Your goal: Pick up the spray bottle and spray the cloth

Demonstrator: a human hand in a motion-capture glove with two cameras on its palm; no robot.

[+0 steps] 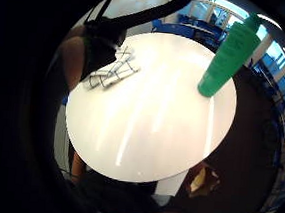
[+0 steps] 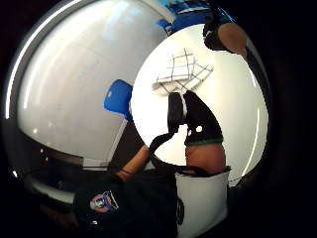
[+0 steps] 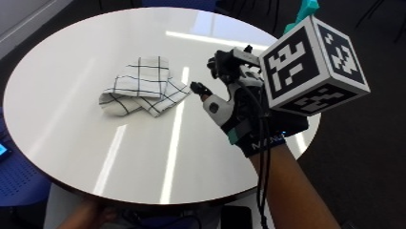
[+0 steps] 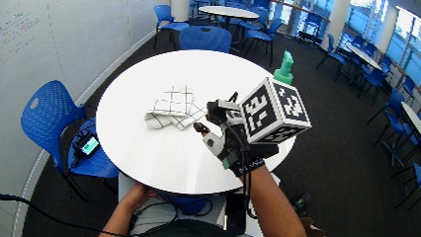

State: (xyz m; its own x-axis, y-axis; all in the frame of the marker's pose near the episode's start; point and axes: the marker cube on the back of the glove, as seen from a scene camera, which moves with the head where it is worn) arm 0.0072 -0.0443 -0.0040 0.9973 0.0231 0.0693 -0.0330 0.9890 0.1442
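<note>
A green spray bottle (image 4: 284, 69) stands upright near the far right edge of the round white table (image 4: 151, 158). Only the bottle's top (image 3: 306, 9) shows in the outside view. A white cloth with dark checks (image 3: 141, 89) lies crumpled left of the table's middle. My gloved right hand (image 3: 236, 107) hovers over the table between cloth and bottle, its fingers relaxed and holding nothing. The little finger side palm view shows the bottle (image 1: 231, 54) at the table's rim and the cloth (image 1: 114, 69) across the tabletop. The thumb (image 2: 198, 119) points toward the cloth (image 2: 183, 74).
The person's bare left hand (image 4: 135, 197) is below the table's near edge. A blue chair (image 4: 56, 123) stands at the left, another (image 4: 207, 38) behind the table. More tables and blue chairs fill the room beyond.
</note>
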